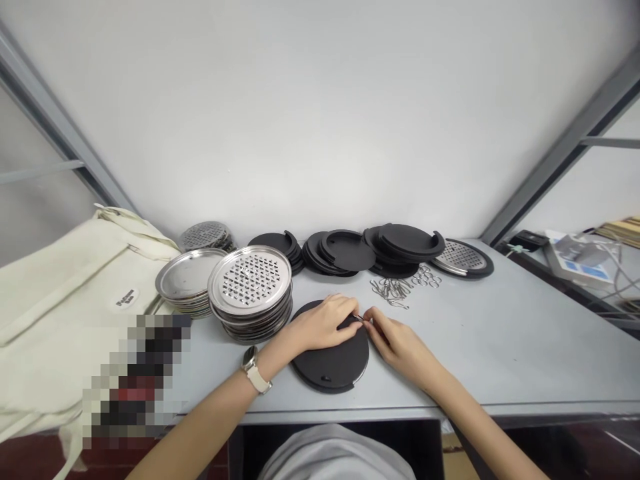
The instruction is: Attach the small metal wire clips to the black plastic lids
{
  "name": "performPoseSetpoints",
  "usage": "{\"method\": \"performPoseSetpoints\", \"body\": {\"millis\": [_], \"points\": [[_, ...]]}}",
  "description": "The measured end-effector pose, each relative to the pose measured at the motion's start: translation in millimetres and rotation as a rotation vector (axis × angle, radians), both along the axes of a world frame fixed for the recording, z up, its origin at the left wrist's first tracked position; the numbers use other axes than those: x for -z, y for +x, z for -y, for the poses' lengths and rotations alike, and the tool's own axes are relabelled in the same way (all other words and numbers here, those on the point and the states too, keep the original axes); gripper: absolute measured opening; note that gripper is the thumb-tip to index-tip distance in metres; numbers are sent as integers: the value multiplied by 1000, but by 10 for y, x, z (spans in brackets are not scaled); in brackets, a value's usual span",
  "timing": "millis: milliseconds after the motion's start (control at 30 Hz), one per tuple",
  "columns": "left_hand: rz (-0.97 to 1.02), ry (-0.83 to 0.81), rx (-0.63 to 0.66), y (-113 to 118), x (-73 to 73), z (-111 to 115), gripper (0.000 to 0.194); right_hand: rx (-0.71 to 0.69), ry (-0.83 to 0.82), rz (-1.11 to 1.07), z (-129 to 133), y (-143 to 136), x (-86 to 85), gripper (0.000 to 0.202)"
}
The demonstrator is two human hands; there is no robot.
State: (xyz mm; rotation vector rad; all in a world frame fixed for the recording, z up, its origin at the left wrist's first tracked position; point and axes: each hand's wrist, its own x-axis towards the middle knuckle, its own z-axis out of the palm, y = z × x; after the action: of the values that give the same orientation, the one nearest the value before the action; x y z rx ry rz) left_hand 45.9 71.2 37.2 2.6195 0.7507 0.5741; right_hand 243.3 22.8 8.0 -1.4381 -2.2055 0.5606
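Observation:
A round black disc (pixel 327 365) lies on the table in front of me, a bright metal edge showing at its lower right. My left hand (pixel 323 325) rests across it, thumb and index finger pinched at the upper right rim. There they hold a small shiny metal piece (pixel 358 318), mostly covered by fingertips. From the right, my right hand (pixel 400 343) pinches the same piece, closed at the fingertips. Just left of the disc rises a stack of metal grater plates (pixel 250 280). Beyond my hands lie a heap of metal hooks (pixel 391 289) and several metal rings (pixel 427 276).
Plain metal plates (pixel 190 275) and more grater plates (pixel 204 236) are stacked at the left. Black discs (pixel 345 251) stand in piles along the wall. A grater plate in a black holder (pixel 463 257) lies at the right. A cream bag (pixel 65 287) covers the left side.

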Motion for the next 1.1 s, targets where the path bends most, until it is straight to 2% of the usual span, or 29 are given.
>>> {"method": "performPoseSetpoints", "body": {"millis": [600, 1100], "points": [[-6, 46, -17, 8, 6, 1, 8, -15, -28, -52, 25, -14, -55, 14], [-101, 227, 29, 41, -22, 2, 13, 19, 25, -56, 14, -7, -3, 14]]}}
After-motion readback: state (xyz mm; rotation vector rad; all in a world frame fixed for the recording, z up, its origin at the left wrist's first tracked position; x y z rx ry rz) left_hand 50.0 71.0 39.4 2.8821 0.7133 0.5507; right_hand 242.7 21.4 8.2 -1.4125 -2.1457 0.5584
